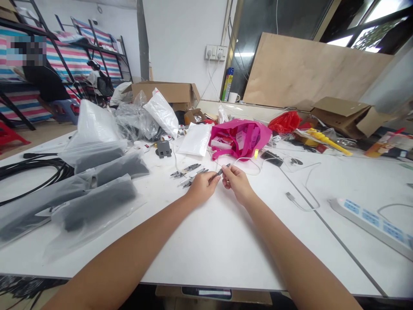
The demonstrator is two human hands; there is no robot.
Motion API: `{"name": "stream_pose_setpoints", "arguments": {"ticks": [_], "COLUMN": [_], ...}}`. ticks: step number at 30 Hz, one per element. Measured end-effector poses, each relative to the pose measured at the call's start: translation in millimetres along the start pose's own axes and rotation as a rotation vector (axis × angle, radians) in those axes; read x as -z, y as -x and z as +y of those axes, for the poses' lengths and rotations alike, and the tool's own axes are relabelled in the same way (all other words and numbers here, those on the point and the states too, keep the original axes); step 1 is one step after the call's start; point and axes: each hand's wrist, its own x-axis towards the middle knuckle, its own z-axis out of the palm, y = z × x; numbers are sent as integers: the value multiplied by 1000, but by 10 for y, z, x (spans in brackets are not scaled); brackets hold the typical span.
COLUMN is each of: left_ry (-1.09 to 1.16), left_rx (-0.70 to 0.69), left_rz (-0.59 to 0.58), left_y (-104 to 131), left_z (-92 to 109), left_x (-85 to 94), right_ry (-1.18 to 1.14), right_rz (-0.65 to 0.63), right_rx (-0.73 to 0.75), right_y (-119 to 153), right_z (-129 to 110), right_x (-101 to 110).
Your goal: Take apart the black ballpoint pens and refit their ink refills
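Over the middle of the white table, my left hand point(202, 187) and my right hand point(238, 182) meet at a dark, slim pen point(223, 169). Both hands have their fingers closed on it, the left at its lower end and the right near its upper end. Fingers cover part of the pen. Just beyond my left hand lie several more pens point(186, 171), dark and clear, in two loose groups. A pink bag point(240, 137) with packets inside stands open behind my hands.
Frosted bags with dark contents point(100, 202) and a coiled black cable point(61, 170) lie at left. A power strip point(371, 219) and a white cable point(311, 207) lie at right. Behind are a white packet point(195, 140), a grey stand point(164, 149) and cardboard boxes point(342, 107). Two people sit far left.
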Motion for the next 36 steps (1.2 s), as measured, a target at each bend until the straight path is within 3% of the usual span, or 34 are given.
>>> {"name": "stream_pose_setpoints", "arguments": {"ticks": [8, 15, 25, 30, 36], "left_ry": [18, 120, 58, 283, 554], "left_rx": [42, 63, 26, 83, 254], "left_rz": [-5, -13, 12, -11, -126], "left_y": [4, -23, -30, -42, -24], "left_z": [-33, -121, -68, -72, -9], "left_x": [-17, -63, -38, -45, -36], "right_ry": [-2, -177, -90, -166, -183], "right_rz": [-6, -149, -157, -244, -275], "right_rx": [-29, -95, -74, -101, -100], "right_y": [-7, -41, -61, -72, -70], "right_z": [8, 15, -9, -9, -22], "right_x": [26, 105, 167, 204, 205]}}
